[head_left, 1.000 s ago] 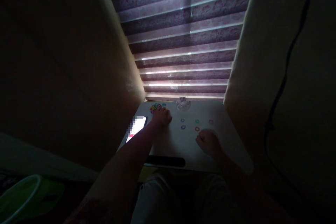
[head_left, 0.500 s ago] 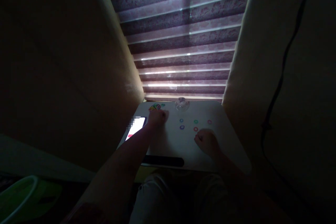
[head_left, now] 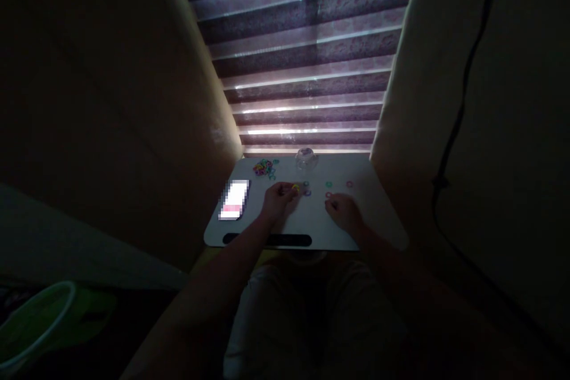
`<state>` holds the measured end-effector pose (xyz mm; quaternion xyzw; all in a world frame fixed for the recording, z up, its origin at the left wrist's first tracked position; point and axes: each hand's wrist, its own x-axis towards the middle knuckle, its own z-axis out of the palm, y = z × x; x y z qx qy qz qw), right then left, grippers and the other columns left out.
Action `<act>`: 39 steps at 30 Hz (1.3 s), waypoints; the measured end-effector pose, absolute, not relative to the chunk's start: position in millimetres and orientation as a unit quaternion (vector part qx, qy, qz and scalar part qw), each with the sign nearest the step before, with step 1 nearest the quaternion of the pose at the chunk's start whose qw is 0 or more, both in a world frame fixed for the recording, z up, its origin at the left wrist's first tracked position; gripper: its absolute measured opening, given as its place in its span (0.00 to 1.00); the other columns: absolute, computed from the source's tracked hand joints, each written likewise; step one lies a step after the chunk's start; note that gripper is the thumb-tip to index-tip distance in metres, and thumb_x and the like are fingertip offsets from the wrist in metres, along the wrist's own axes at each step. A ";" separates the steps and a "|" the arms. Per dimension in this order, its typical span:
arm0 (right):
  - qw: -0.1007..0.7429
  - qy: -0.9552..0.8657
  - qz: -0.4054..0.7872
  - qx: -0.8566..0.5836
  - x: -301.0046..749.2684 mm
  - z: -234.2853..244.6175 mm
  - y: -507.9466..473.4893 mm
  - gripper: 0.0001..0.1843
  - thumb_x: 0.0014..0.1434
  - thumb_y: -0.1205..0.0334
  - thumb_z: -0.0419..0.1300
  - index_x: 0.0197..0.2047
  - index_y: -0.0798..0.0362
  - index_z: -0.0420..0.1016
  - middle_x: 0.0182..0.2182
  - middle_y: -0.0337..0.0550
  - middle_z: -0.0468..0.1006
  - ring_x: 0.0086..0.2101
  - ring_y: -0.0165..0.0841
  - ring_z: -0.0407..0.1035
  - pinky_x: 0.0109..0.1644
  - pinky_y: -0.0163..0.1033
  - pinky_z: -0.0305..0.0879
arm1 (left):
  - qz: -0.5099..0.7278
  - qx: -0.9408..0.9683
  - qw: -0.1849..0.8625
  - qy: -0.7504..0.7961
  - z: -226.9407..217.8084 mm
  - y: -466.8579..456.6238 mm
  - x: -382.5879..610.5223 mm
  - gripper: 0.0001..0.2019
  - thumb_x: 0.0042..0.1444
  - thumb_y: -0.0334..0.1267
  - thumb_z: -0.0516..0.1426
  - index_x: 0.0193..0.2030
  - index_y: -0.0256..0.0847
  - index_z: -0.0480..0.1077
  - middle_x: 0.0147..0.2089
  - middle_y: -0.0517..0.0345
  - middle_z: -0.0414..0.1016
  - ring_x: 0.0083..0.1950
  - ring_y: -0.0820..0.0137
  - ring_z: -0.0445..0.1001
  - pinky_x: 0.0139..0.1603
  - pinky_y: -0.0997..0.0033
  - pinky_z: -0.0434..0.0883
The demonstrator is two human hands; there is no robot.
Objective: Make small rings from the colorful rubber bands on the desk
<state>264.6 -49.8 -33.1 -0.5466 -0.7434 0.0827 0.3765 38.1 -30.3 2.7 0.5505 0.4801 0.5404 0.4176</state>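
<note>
Between the thumb and fingertips of my left hand (head_left: 276,200) is a small yellow hair tie (head_left: 295,188), held just left of the laid-out ones. Those are small coloured rings of the same sort: a teal hair tie (head_left: 306,183), a purple hair tie (head_left: 307,193), a green hair tie (head_left: 329,184), a pink hair tie (head_left: 350,184) and a red hair tie (head_left: 328,195). My right hand (head_left: 346,212) rests closed on the white table (head_left: 312,219), its fingertips beside the red one. Whether anything is inside it is hidden. A mixed pile of hair ties (head_left: 263,168) lies at the back left.
A clear rounded container (head_left: 306,159) stands at the table's back edge. A lit phone (head_left: 234,200) lies at the left, and a dark slot (head_left: 289,240) runs along the front edge. A green tub (head_left: 66,320) sits on the floor at lower left. Pleated blinds (head_left: 307,80) rise behind.
My left hand has come away from the pile, moving right and nearer to the laid-out rings, with a yellow hair tie now showing in its fingers. My right hand stays beside the red one.
</note>
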 end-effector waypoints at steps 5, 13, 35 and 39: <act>0.418 -0.747 0.222 -0.468 249.5 -26.9 -64.2 0.10 0.57 0.61 0.55 0.29 0.53 0.74 0.25 0.40 0.74 0.27 0.30 0.66 0.32 0.34 0.58 | 0.504 0.553 0.470 0.468 -15.9 -61.0 64.5 0.17 0.48 0.47 0.65 0.38 0.36 0.74 0.32 0.54 0.80 0.31 0.70 0.76 0.36 0.70 0.72; 0.385 -0.748 0.275 -0.465 249.6 -26.9 -76.3 0.11 0.59 0.61 0.57 0.28 0.53 0.76 0.19 0.36 0.73 0.23 0.28 0.66 0.29 0.33 0.58 | 0.396 0.701 0.344 0.484 -26.4 -74.5 78.3 0.12 0.53 0.46 0.62 0.36 0.39 0.72 0.32 0.61 0.76 0.32 0.73 0.72 0.34 0.75 0.67; 0.403 -0.704 0.307 -0.497 251.2 -34.0 -67.5 0.10 0.56 0.56 0.58 0.29 0.52 0.70 0.19 0.35 0.71 0.21 0.28 0.64 0.26 0.33 0.58 | 0.337 0.739 0.281 0.510 -21.6 -86.7 80.2 0.12 0.58 0.44 0.58 0.42 0.41 0.76 0.32 0.61 0.78 0.31 0.73 0.72 0.32 0.76 0.65; 0.409 -0.715 0.284 -0.491 251.5 -33.4 -70.3 0.11 0.57 0.55 0.59 0.28 0.52 0.70 0.20 0.36 0.72 0.24 0.29 0.66 0.29 0.33 0.60 | 0.348 0.732 0.273 0.519 -19.5 -89.5 82.1 0.11 0.59 0.44 0.56 0.41 0.41 0.76 0.32 0.60 0.78 0.32 0.72 0.73 0.34 0.75 0.66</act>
